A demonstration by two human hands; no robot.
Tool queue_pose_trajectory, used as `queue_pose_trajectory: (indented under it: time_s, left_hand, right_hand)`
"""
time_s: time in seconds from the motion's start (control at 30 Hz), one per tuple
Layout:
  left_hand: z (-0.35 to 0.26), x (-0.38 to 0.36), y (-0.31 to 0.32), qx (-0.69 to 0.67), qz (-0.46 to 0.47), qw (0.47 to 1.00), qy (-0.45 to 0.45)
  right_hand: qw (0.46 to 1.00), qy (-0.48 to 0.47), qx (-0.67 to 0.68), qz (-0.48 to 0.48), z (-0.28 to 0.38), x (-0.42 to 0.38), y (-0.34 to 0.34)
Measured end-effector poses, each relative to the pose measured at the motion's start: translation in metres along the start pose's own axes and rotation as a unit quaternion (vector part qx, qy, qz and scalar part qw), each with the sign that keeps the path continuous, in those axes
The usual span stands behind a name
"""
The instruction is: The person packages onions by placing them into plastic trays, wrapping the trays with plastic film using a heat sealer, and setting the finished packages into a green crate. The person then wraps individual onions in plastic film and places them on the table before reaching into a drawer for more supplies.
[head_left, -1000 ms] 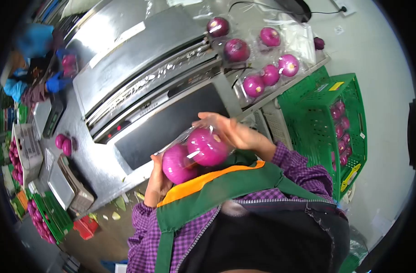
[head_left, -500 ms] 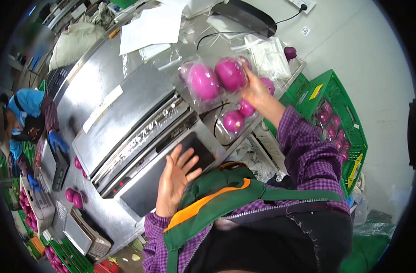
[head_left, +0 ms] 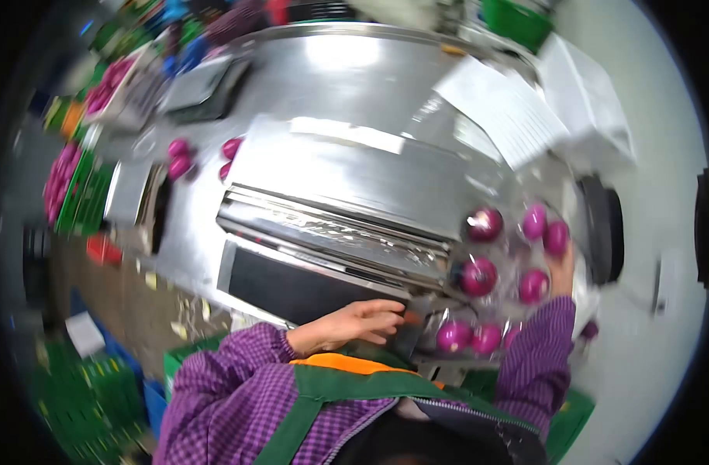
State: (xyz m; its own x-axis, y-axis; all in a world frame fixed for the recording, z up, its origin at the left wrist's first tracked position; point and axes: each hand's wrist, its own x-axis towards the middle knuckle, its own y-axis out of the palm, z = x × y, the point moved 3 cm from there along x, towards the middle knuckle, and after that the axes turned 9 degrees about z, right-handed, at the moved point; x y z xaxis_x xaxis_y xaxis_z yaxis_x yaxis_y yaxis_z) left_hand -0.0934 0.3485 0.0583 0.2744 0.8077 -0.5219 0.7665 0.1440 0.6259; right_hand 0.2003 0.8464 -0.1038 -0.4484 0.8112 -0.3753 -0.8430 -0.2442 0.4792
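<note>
My right hand (head_left: 561,273) is at the right end of the steel table, its fingertips closed against a red onion (head_left: 556,238). Another red onion (head_left: 534,222) lies right beside that one, and clear plastic film shows around them. More onions sit nearby, among them a dark shiny one (head_left: 478,277) and a pair in clear film (head_left: 454,335). Over the front edge of the sealing machine (head_left: 331,232), my left hand (head_left: 350,324) is open with its fingers stretched to the right, holding nothing. Motion blur softens both hands.
Printed sheets (head_left: 501,108) and a white box (head_left: 587,101) lie at the back right, with a black device (head_left: 600,231) by the wall. Scales (head_left: 129,194) and onion pairs (head_left: 180,159) stand left. A co-worker's blue-gloved hand (head_left: 191,56) is at the far left.
My view has swung round, so the table lies more level. The bagged onions that my right hand held up are now down among the others. My left hand has turned from palm-up to reaching right.
</note>
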Motion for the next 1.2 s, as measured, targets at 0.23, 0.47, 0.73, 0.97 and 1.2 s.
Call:
queue_pose_trajectory:
  time_s: [0.23,0.47,0.73,0.97,1.2]
  left_hand:
    - [-0.013,-0.021,-0.027,0.028,-0.054,0.993,0.103]
    - [-0.053,-0.166,-0.167,-0.047,-0.439,0.776,0.451]
    - [-0.004,-0.174,-0.359,-0.238,-0.501,0.756,0.347]
    - [-0.02,-0.142,-0.413,-0.22,-0.537,0.706,0.406]
    - [-0.012,-0.197,-0.44,-0.216,-0.584,0.679,0.389]
  right_hand:
    - [0.843,-0.048,-0.53,-0.081,0.012,0.006,-0.026]
    - [0.835,-0.115,-0.517,-0.146,0.049,-0.017,0.022]
    - [0.881,-0.129,-0.445,0.098,-0.017,-0.044,0.379]
    - [0.681,-0.123,-0.569,0.444,-0.192,-0.13,0.694]
    - [0.415,-0.229,-0.681,0.559,-0.367,-0.112,0.813]
